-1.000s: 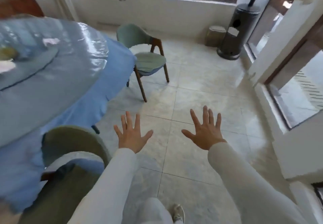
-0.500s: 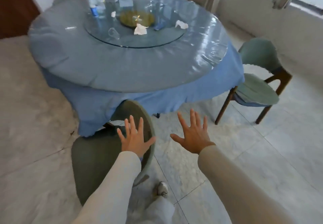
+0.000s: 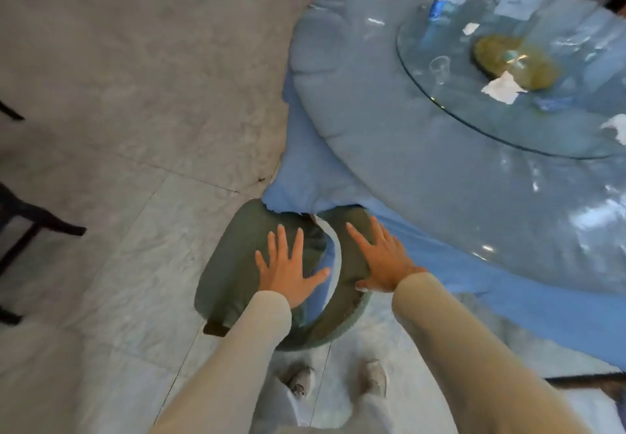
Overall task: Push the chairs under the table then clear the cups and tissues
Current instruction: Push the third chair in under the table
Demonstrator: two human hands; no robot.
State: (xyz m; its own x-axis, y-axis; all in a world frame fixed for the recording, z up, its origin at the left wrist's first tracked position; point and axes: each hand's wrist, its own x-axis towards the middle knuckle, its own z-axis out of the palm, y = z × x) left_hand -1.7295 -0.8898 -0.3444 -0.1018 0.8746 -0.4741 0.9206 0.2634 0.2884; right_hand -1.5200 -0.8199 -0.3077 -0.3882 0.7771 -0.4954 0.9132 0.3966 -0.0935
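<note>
Flat and empty, the left hand (image 3: 291, 272) and right hand (image 3: 384, 261) spread over the chair (image 3: 230, 264) at the table (image 3: 338, 122) edge. A shove could drag the draped cloth (image 3: 305, 183) and topple the cup (image 3: 439, 68).

Left hand (image 3: 288, 274), right hand (image 3: 384, 264) — splayed

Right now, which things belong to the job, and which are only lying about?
Job: green padded chair; round table with blue cloth; clear plastic cup; white crumpled tissue.
Lying about: yellowish round dish; black furniture legs at left.
</note>
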